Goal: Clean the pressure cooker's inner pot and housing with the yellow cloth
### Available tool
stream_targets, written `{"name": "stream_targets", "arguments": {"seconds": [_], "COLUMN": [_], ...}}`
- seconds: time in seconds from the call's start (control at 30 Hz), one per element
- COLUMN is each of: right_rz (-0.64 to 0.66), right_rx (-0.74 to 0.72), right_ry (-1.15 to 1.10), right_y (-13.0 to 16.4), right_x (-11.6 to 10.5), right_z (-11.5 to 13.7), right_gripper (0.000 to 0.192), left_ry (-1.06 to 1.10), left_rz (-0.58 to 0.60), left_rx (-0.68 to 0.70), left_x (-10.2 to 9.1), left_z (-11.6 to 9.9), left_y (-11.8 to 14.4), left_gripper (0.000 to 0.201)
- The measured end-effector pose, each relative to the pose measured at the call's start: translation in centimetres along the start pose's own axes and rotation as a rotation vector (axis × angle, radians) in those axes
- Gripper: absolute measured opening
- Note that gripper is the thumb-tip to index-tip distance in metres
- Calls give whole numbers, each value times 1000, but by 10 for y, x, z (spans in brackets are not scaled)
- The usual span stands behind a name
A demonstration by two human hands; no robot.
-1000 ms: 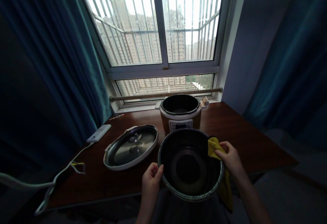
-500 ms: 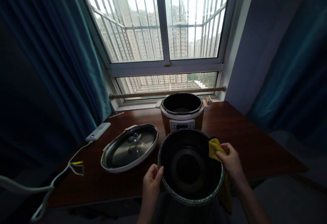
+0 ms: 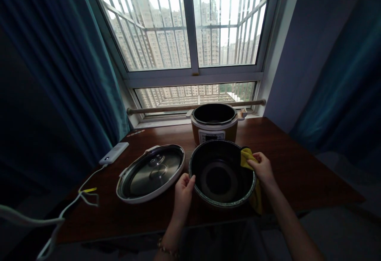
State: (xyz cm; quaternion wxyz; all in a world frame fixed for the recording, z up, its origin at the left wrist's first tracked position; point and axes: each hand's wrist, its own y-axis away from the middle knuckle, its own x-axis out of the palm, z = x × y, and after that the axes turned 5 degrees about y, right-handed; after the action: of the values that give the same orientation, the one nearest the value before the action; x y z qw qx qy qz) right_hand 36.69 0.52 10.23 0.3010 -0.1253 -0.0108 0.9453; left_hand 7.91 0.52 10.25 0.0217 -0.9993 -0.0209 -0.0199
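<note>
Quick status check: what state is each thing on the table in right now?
Inner pot: out of cooker, tilted toward camera, gripped at rim.
Left hand: gripping pot rim.
Right hand: pressing yellow cloth on rim.
Cooker base: open, lidless.
Lid: off, upside down on table.
Power bank: cable plugged in.

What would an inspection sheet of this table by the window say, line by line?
Surface: dark brown wooden table.
Job's things: black round inner pot, tilted toward the camera; yellow cloth draped over its right rim.
Clutter: round steel-lined cooker lid lying inside-up; brown electric cooker base, open; white flat power bank.
Hands: left hand grips the pot's left rim; right hand presses the cloth on the rim.
Cables: white cable trailing off the table's left edge.
Surroundings: barred window, teal curtains.
</note>
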Motion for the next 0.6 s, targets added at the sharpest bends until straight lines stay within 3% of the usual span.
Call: {"name": "stream_targets", "arguments": {"seconds": [0.37, 0.6], "right_rz": [-10, -1], "right_rx": [-2, 10], "right_ry": [46, 25], "right_y": [7, 11], "right_x": [-15, -13], "right_z": [0, -3], "right_gripper": [26, 26], "left_ry": [31, 51], "left_rz": [5, -2], "left_rx": [3, 4], "left_x": [3, 1], "left_z": [13, 23], "left_y": [16, 18], "left_gripper": [38, 37]}}
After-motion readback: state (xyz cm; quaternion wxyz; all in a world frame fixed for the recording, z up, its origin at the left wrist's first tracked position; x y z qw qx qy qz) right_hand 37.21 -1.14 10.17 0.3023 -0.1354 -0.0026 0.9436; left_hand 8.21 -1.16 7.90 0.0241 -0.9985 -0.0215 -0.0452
